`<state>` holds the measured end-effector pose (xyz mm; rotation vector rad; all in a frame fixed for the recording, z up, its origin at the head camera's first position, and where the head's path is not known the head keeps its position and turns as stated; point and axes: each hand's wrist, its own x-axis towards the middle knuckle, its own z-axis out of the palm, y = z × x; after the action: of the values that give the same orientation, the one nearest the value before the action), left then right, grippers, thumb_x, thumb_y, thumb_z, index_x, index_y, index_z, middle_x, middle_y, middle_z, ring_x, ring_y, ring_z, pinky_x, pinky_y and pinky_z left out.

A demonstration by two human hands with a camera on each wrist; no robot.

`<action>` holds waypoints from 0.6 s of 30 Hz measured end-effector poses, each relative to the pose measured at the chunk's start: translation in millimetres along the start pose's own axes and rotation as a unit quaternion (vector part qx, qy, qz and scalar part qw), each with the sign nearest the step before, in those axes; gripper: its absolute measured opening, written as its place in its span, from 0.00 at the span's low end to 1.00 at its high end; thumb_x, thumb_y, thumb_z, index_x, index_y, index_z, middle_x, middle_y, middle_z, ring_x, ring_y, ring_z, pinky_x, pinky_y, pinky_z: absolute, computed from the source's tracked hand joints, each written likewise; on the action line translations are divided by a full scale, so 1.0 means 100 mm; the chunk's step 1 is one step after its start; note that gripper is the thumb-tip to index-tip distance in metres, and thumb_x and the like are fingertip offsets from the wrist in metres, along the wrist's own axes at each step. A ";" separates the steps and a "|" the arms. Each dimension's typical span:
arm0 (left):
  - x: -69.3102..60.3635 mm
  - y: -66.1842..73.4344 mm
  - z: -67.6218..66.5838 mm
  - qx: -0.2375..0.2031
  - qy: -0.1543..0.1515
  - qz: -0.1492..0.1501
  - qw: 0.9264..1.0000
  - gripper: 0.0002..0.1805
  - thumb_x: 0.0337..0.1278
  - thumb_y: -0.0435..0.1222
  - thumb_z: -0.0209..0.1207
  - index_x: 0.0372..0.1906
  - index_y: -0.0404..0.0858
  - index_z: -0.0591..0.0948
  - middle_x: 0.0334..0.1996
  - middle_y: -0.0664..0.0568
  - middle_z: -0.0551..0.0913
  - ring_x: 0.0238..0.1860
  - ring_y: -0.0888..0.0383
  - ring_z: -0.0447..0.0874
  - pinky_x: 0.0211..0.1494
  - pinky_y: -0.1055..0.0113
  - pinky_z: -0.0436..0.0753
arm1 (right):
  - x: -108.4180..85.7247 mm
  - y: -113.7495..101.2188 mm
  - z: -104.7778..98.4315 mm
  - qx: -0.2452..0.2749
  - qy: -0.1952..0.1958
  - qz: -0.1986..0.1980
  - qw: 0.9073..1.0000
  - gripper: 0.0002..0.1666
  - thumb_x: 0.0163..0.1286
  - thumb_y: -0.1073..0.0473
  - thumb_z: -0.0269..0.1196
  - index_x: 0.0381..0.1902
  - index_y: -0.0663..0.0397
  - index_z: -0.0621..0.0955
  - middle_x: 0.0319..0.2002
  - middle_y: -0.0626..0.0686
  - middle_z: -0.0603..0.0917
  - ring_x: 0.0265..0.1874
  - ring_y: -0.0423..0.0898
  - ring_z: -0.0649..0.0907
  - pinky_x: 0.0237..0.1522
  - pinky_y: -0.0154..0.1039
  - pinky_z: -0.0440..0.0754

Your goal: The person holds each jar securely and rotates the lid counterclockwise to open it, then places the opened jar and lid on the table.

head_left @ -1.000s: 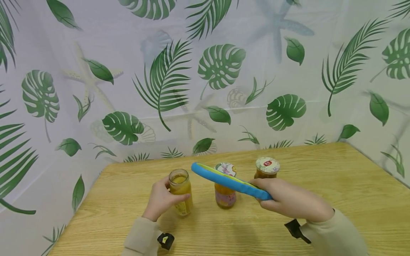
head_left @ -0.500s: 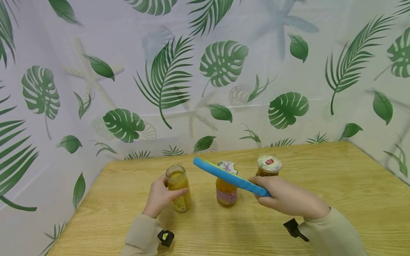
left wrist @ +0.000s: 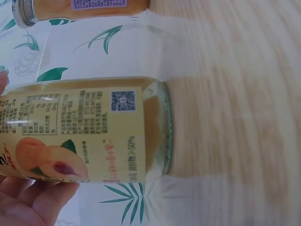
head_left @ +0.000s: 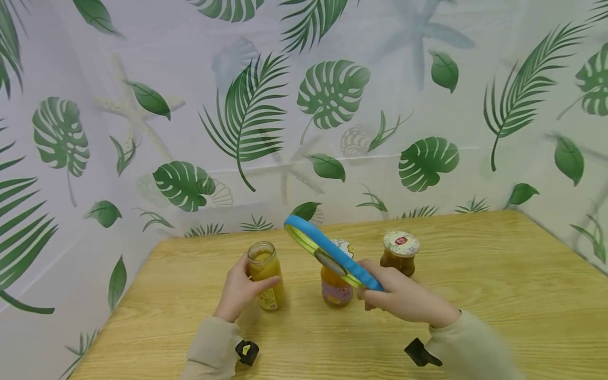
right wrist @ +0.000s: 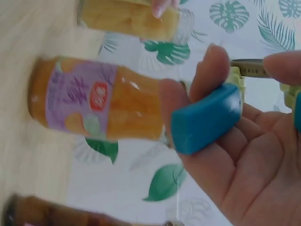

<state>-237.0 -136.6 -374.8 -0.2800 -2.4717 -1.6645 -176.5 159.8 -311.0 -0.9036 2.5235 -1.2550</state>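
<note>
My left hand (head_left: 242, 290) holds a lidless glass jar (head_left: 267, 272) of yellow fruit from its left side, thumb across the front. The jar's label shows peaches (left wrist: 54, 157) in the left wrist view; its base is at the table. My right hand (head_left: 396, 293) pinches one end of a blue and yellow-green jar opener (head_left: 328, 250), a long loop with a toothed inner side and a metal piece (right wrist: 249, 68). It is raised, slanting up to the left, in front of a lidded jar of orange fruit (head_left: 337, 287), partly covering its lid.
A third jar (head_left: 400, 253), with dark amber contents and a pale printed lid, stands behind my right hand. All the jars are on a wooden table (head_left: 494, 264). A leaf-print cloth (head_left: 323, 132) hangs behind and at both sides.
My right hand has shifted left and rolled the jar opener, so its yellow-green inner side and metal piece now face me. My left hand stays on the lidless jar.
</note>
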 end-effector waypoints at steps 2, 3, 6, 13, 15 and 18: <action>0.00 -0.01 -0.01 -0.002 -0.005 -0.006 1.000 0.31 0.37 0.35 0.69 0.52 0.39 0.71 0.45 0.46 0.75 0.46 0.51 0.74 0.46 0.56 0.75 | 0.02 0.00 0.06 0.024 -0.005 -0.005 1.000 0.19 0.66 0.61 0.51 0.53 0.60 0.65 0.26 0.51 0.78 0.24 0.44 0.78 0.23 0.36 0.73; -0.01 -0.01 -0.02 -0.002 -0.009 -0.009 1.000 0.32 0.37 0.36 0.69 0.53 0.40 0.70 0.46 0.47 0.75 0.47 0.50 0.73 0.47 0.55 0.74 | 0.03 0.00 0.10 0.042 -0.010 -0.008 0.999 0.18 0.66 0.62 0.50 0.53 0.61 0.64 0.26 0.51 0.78 0.23 0.44 0.78 0.23 0.36 0.73; -0.04 -0.01 -0.09 0.017 -0.021 -0.014 1.000 0.38 0.36 0.40 0.70 0.57 0.40 0.66 0.51 0.46 0.72 0.52 0.47 0.69 0.51 0.51 0.71 | 0.07 0.00 0.21 0.106 -0.037 -0.023 0.993 0.15 0.67 0.64 0.47 0.50 0.65 0.65 0.29 0.55 0.77 0.23 0.47 0.78 0.25 0.38 0.75; -0.29 -0.03 -0.41 0.091 -0.061 -0.037 0.993 0.37 0.43 0.37 0.66 0.61 0.37 0.63 0.57 0.41 0.66 0.56 0.42 0.66 0.52 0.44 0.66 | 0.15 -0.03 0.47 0.133 -0.100 -0.016 0.986 0.15 0.64 0.66 0.47 0.49 0.62 0.69 0.29 0.53 0.79 0.22 0.43 0.79 0.24 0.36 0.77; -0.36 -0.04 -0.50 0.111 -0.067 -0.041 0.991 0.32 0.44 0.36 0.65 0.58 0.36 0.67 0.56 0.41 0.68 0.54 0.43 0.68 0.51 0.45 0.68 | 0.17 -0.02 0.53 0.133 -0.115 -0.009 0.984 0.16 0.63 0.67 0.46 0.49 0.62 0.69 0.28 0.53 0.80 0.21 0.42 0.79 0.23 0.35 0.77; -0.46 -0.08 -0.62 0.133 -0.071 -0.035 0.988 0.27 0.45 0.35 0.64 0.54 0.35 0.70 0.53 0.43 0.71 0.51 0.44 0.71 0.48 0.47 0.71 | 0.22 0.01 0.63 0.124 -0.136 0.005 0.983 0.15 0.62 0.67 0.47 0.47 0.61 0.71 0.23 0.51 0.79 0.17 0.40 0.77 0.21 0.32 0.75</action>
<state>-193.0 -200.3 -369.0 -0.2906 -2.7997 -1.3590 -168.6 105.6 -348.9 -0.9291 2.1065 -1.3076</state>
